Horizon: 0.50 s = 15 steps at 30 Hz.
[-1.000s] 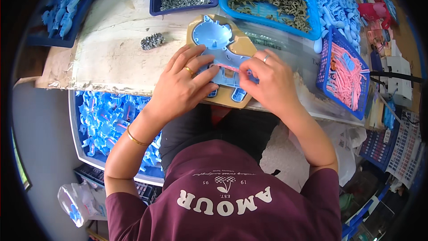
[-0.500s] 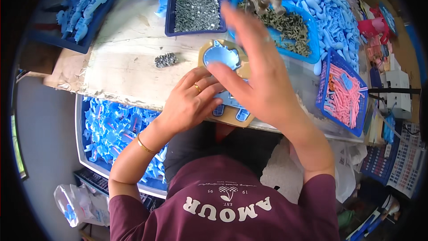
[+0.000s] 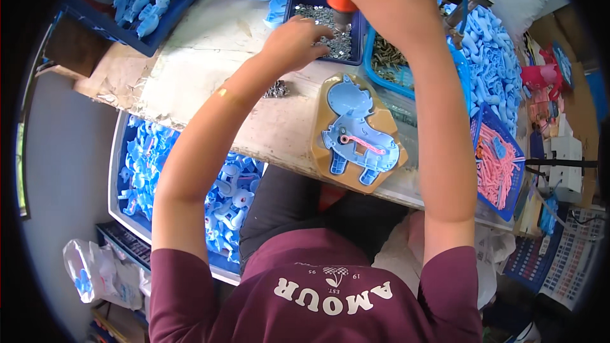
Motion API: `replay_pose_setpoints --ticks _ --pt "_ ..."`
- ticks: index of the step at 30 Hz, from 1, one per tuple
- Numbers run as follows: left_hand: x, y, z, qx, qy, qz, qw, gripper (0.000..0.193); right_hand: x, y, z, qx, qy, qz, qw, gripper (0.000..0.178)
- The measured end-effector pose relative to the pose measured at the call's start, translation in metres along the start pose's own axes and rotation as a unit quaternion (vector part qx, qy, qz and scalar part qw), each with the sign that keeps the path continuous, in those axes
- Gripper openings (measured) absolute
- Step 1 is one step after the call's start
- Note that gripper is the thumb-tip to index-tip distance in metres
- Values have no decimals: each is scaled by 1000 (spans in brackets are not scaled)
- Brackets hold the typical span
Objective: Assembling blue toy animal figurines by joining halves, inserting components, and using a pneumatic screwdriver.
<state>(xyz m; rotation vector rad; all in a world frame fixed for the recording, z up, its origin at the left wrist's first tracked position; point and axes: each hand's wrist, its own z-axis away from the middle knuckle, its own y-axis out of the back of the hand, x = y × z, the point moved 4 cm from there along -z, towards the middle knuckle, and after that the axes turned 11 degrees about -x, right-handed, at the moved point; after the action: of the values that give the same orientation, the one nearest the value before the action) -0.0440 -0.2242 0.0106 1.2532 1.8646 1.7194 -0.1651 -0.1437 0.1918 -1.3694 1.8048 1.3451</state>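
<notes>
My right hand (image 3: 391, 3) is wrapped round an orange-red power screwdriver (image 3: 341, 0), its lower end over a dark blue tray (image 3: 362, 38) of small silvery metal pieces (image 3: 335, 41). My left hand (image 3: 293, 43) reaches over the same tray from the left, thumb and fingers apart, with nothing visible between them. Nearer to me, a tan holding block (image 3: 383, 119) cradles a light-blue plastic animal-shaped half shell (image 3: 349, 98). A pink strip (image 3: 363, 144) with a round end lies across the shell's body. Neither hand touches the block.
A turquoise tray (image 3: 376, 80) of dark metal parts stands right of the screw tray. Farther right is a blue basket (image 3: 478, 128) of pink strips (image 3: 495, 168). A small metal heap (image 3: 277, 89) lies under my left forearm. Blue shells (image 3: 146, 165) fill a crate below left.
Both hands have left the shell and moved up to the dark blue tray. My right hand has taken hold of the power screwdriver. The shell with its pink strip is now uncovered.
</notes>
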Motion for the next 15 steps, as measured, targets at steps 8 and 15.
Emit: replay_pose_setpoints --ticks 8,15 --pt "-7 -15 -32 -116 43 -17 992 24 4 6 29 -14 -30 -13 999 45" --pt "7 5 -14 -30 16 -122 992 17 13 15 38 -54 -40 -95 993 45"
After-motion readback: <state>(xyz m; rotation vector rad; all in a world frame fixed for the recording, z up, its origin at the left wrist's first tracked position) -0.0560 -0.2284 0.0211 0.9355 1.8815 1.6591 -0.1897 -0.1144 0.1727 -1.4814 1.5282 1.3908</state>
